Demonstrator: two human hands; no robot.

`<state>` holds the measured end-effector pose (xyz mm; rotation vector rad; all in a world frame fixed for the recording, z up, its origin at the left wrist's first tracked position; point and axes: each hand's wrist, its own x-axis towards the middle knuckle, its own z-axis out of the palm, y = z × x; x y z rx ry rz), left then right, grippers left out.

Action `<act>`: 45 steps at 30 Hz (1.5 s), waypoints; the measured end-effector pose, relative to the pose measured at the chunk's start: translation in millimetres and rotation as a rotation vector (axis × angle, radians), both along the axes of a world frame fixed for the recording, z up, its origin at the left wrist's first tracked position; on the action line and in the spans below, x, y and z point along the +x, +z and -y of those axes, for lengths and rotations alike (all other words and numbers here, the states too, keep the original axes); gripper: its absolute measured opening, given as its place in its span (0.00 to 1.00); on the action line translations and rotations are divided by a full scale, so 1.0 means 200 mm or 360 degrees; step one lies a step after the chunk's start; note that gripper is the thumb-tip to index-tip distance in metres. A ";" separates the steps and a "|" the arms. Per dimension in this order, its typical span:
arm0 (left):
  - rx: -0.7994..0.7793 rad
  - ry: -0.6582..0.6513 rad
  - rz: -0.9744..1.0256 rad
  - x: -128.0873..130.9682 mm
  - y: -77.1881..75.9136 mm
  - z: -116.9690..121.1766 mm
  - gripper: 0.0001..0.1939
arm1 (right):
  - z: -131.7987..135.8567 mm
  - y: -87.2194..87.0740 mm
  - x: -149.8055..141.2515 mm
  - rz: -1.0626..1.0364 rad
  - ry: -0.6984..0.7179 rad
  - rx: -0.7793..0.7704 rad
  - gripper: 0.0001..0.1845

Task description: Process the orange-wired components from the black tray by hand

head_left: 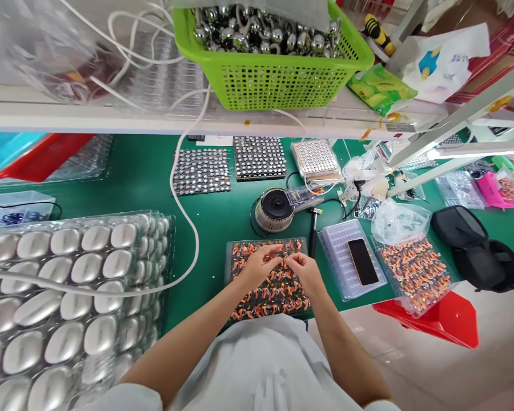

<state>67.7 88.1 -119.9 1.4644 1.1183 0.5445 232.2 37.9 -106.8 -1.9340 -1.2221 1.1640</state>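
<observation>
Both hands are over a clear tray (228,265) filled with rows of small orange-and-black parts (261,309), close to the front edge of the table. My left hand (261,265) reaches in from the left, its thumb and fingers drawn together above the tray's upper half. Just to its right, my right hand (305,271) has thumb and forefinger pinched, the tips almost meeting those of the left. Whatever the fingertips hold is too small to make out.
A round device (274,210) and a hammer (313,234) are behind the tray. Stacked trays of silver oval cases (75,302) fill the left. To the right lie a phone (362,261) and another orange-part tray (415,271). A green basket (278,85) stands on the shelf above.
</observation>
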 end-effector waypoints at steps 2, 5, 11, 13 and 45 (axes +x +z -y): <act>-0.0082 0.0018 0.0191 -0.05 0.07 0.06 0.19 | 0.04 0.09 -0.04 -0.0274 0.0011 -0.0014 0.16; -0.0283 0.0102 0.0439 -0.13 0.15 0.12 0.17 | 0.08 0.20 -0.11 -0.0607 0.0000 -0.0033 0.14; -0.0420 0.0238 0.0576 -0.27 0.27 0.22 0.12 | 0.13 0.26 -0.26 -0.0653 0.0148 -0.0050 0.12; -0.0343 0.0279 0.0513 -0.33 0.30 0.25 0.12 | 0.15 0.26 -0.30 -0.0610 0.0277 -0.0049 0.13; -0.0645 0.0840 0.0688 -0.65 0.18 0.29 0.16 | -1.17 0.34 -0.51 0.1712 0.2237 0.0232 0.03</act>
